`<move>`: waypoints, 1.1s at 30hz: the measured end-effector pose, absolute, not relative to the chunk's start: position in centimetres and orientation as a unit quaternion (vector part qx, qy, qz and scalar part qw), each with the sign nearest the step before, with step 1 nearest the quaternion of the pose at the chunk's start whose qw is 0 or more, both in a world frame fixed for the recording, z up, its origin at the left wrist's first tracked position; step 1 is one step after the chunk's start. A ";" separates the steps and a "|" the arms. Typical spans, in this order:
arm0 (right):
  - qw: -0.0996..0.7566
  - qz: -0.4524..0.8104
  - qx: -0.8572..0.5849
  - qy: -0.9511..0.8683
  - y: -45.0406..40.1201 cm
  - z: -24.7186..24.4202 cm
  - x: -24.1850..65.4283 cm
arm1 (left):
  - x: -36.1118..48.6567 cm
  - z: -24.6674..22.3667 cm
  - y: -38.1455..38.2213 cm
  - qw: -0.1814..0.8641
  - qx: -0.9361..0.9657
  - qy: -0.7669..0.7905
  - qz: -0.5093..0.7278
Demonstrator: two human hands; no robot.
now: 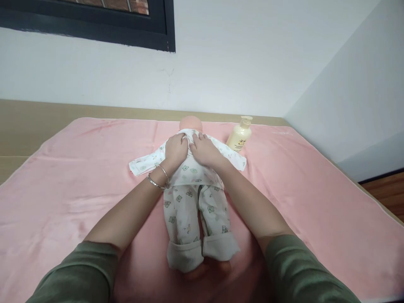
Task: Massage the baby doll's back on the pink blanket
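On a pink blanket lies a baby doll [190, 123] in white printed clothes, its head away from me and its feet toward me. It wears a long-sleeved top [195, 174] with the sleeves spread to both sides, and trousers [186, 214] with turned-up cuffs. My left hand [176, 149], with a silver bangle at the wrist, is closed on the top near the neckline. Beside it my right hand [206, 150] rests on the upper part of the top, its fingers stretched out and apart. Both hands hide part of the cloth beneath them.
A pale yellow pump bottle [240, 134] stands upright behind the sleeve on the right. The pink blanket [78, 176] covers a wooden surface [34, 122] against a white wall [236, 54]. A dark window frame [94, 31] is at the upper left.
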State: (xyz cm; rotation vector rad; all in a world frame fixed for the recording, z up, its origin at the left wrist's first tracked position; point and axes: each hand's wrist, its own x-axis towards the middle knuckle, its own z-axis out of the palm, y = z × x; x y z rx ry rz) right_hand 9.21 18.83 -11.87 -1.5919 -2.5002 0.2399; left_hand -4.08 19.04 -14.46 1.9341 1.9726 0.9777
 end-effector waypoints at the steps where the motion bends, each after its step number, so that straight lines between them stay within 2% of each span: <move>1: 0.101 0.089 -0.539 -0.832 19.7 -12.2 9.5 | -4.0 -14.6 18.9 0.102 0.659 0.662 0.342; 10: 0.205 0.097 -0.552 -0.803 22.2 -14.3 9.9 | -3.7 -15.7 18.8 0.059 0.657 0.647 0.383; 19: 0.176 0.145 -0.489 -0.842 23.2 -13.3 12.3 | -3.6 -16.2 19.0 0.055 0.645 0.634 0.422; 23: 0.183 0.126 -0.525 -0.822 22.3 -11.6 12.9 | -3.6 -16.2 19.1 0.070 0.637 0.640 0.424; 29: 0.279 0.128 -0.510 -0.803 19.3 -8.0 12.2 | -3.9 -16.0 19.4 0.128 0.605 0.646 0.446; 33: 0.346 0.107 -0.493 -0.791 18.3 -8.1 10.9 | -4.0 -16.0 19.4 0.128 0.606 0.644 0.449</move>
